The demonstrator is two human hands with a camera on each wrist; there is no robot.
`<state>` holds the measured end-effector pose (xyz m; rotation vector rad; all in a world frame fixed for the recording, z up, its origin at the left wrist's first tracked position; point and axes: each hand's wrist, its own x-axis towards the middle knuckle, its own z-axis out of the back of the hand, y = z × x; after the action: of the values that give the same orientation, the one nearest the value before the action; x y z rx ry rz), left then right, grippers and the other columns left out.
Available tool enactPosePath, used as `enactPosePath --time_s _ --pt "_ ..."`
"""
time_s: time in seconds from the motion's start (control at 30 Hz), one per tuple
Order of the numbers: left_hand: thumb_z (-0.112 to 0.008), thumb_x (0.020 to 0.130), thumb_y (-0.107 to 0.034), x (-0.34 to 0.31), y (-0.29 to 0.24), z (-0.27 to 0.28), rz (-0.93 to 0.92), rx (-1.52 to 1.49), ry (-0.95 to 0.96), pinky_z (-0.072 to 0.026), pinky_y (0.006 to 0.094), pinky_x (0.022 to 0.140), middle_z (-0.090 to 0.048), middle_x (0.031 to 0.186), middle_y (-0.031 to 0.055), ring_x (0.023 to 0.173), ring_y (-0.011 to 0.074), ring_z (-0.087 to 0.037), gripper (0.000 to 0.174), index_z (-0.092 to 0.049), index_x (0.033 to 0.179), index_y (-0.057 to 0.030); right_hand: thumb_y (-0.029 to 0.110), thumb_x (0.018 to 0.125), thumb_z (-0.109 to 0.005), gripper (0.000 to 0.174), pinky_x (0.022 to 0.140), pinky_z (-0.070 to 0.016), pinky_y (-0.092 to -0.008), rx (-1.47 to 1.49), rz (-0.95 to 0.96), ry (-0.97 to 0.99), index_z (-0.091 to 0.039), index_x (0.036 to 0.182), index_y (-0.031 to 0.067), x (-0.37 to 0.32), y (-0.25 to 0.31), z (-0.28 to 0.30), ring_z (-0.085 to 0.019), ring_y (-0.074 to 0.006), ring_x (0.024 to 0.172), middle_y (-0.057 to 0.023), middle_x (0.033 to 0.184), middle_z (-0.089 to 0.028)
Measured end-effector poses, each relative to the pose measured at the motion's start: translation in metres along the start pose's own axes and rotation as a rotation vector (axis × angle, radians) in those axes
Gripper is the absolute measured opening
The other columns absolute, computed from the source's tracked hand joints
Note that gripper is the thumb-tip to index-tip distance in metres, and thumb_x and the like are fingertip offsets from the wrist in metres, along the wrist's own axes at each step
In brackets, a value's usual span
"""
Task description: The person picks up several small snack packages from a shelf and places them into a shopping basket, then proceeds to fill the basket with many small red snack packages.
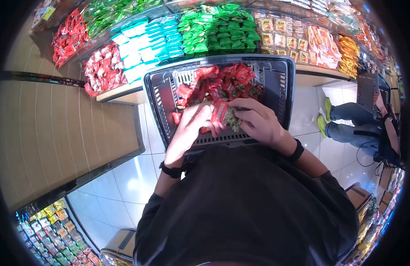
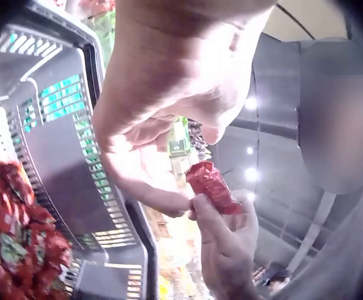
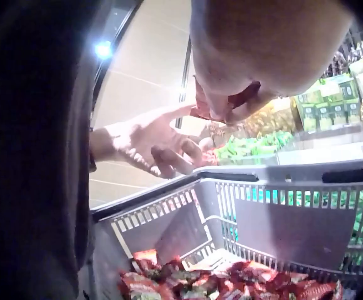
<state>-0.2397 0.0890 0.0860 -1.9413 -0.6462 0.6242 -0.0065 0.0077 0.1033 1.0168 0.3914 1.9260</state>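
Note:
Both hands are raised over a dark basket (image 1: 281, 91) heaped with small red packets (image 1: 245, 74). My right hand (image 1: 262, 122) pinches a red packet with a green, speckled part (image 1: 233, 120); in the left wrist view the red packet (image 2: 211, 186) stands up from the thumb and fingers of the right hand (image 2: 228, 256). Bent and loose, the fingers of my left hand (image 1: 191, 128) are beside it, one fingertip at the packet's lower corner. In the right wrist view my left hand (image 3: 150, 140) reaches toward the packet (image 3: 203, 103), partly covered by my right hand (image 3: 262, 56).
Shelves behind the basket hold red, blue and green packets (image 1: 218, 31). A brown panelled surface (image 1: 72, 133) lies at left. At right stands another person (image 1: 355, 126) in jeans and yellow-green shoes, beside a second basket (image 1: 368, 91). Cartons (image 1: 121, 244) sit lower left.

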Motion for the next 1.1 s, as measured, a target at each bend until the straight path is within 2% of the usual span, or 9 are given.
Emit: enactPosePath --time_s 0.1,0.17,0.23,0.27,0.4,0.5,0.7,0.83,1.1 --pt "-0.060 0.107 -0.011 0.005 -0.001 -0.005 -0.023 -0.060 0.015 -0.0584 0.0317 0.060 -0.070 0.080 0.0124 0.066 0.0191 -0.071 0.018 -0.061 0.103 0.0056 -0.009 0.080 -0.068 0.030 0.093 -0.0573 -0.0423 0.020 0.038 -0.016 -0.062 0.109 0.0001 0.006 0.007 0.002 -0.067 -0.0379 0.110 -0.0181 0.127 -0.063" --pt "-0.060 0.107 -0.012 0.007 -0.004 -0.004 -0.074 -0.026 0.016 -0.0576 0.0297 0.056 -0.071 0.080 0.0121 0.066 0.0177 -0.072 0.018 -0.063 0.102 0.0053 -0.010 0.082 -0.066 0.034 0.096 -0.0554 -0.0396 0.037 0.000 -0.005 -0.062 0.114 -0.0010 0.011 0.012 0.003 -0.067 -0.0322 0.116 -0.0169 0.128 -0.063" --pt "-0.060 0.107 -0.013 0.007 -0.005 -0.006 -0.103 0.056 -0.021 -0.0561 0.0282 0.053 -0.072 0.078 0.0115 0.064 0.0161 -0.071 0.019 -0.064 0.101 0.0048 -0.011 0.082 -0.065 0.041 0.097 -0.0526 -0.0358 0.632 -0.471 -0.198 -0.060 0.123 -0.0017 0.016 0.024 0.004 -0.065 -0.0262 0.119 -0.0126 0.127 -0.063" --pt "-0.060 0.107 -0.014 0.007 -0.006 -0.005 -0.131 0.143 -0.055 -0.0547 0.0267 0.050 -0.072 0.076 0.0108 0.061 0.0145 -0.070 0.020 -0.065 0.099 0.0044 -0.003 0.087 -0.071 0.045 0.097 -0.0506 -0.0332 0.945 -0.534 -0.278 -0.058 0.130 -0.0024 0.018 0.025 0.003 -0.062 -0.0202 0.119 -0.0104 0.126 -0.063" --pt "-0.062 0.107 -0.016 0.001 -0.015 -0.014 -0.075 0.257 -0.102 -0.0492 0.0241 0.044 -0.070 0.069 0.0078 0.052 0.0102 -0.065 0.022 -0.067 0.096 0.0031 0.015 0.091 -0.082 0.050 0.085 -0.0552 -0.0307 0.775 -0.687 0.091 -0.061 0.132 -0.0022 0.028 0.016 0.009 -0.065 -0.0141 0.104 -0.0090 0.119 -0.067" --pt "-0.065 0.104 -0.014 -0.001 -0.022 -0.024 -0.142 0.339 -0.216 -0.0480 0.0234 0.045 -0.070 0.067 0.0065 0.052 0.0085 -0.064 0.018 -0.066 0.095 0.0019 0.006 0.094 -0.078 0.039 0.080 -0.0560 -0.0251 0.504 -0.644 0.174 -0.063 0.129 -0.0016 0.037 0.019 0.015 -0.066 -0.0090 0.099 -0.0059 0.119 -0.067" --pt "-0.070 0.100 -0.008 -0.004 -0.016 -0.022 -0.261 0.292 -0.339 -0.0469 0.0208 0.046 -0.070 0.067 0.0042 0.055 0.0053 -0.063 0.011 -0.065 0.094 -0.0002 0.015 0.090 -0.083 0.039 0.078 -0.0544 -0.0262 0.724 -0.741 0.168 -0.065 0.120 -0.0026 0.035 0.015 0.007 -0.063 -0.0064 0.093 -0.0038 0.105 -0.069" --pt "-0.069 0.100 -0.006 0.001 -0.019 -0.022 -0.220 0.232 -0.267 -0.0490 0.0210 0.051 -0.071 0.076 0.0043 0.060 0.0059 -0.064 0.009 -0.064 0.096 0.0003 0.014 0.090 -0.083 0.035 0.077 -0.0522 -0.0261 0.872 -0.759 0.067 -0.065 0.117 -0.0009 0.037 0.017 0.004 -0.063 -0.0070 0.094 -0.0014 0.101 -0.070" --pt "-0.069 0.098 0.001 0.011 -0.020 -0.021 -0.335 0.351 -0.248 -0.0535 0.0224 0.059 -0.070 0.082 0.0035 0.068 0.0058 -0.065 0.003 -0.067 0.097 0.0017 0.015 0.092 -0.081 0.033 0.081 -0.0529 -0.0272 0.598 -0.613 0.190 -0.066 0.119 0.0021 0.038 0.007 0.012 -0.066 -0.0098 0.094 -0.0039 0.105 -0.073"
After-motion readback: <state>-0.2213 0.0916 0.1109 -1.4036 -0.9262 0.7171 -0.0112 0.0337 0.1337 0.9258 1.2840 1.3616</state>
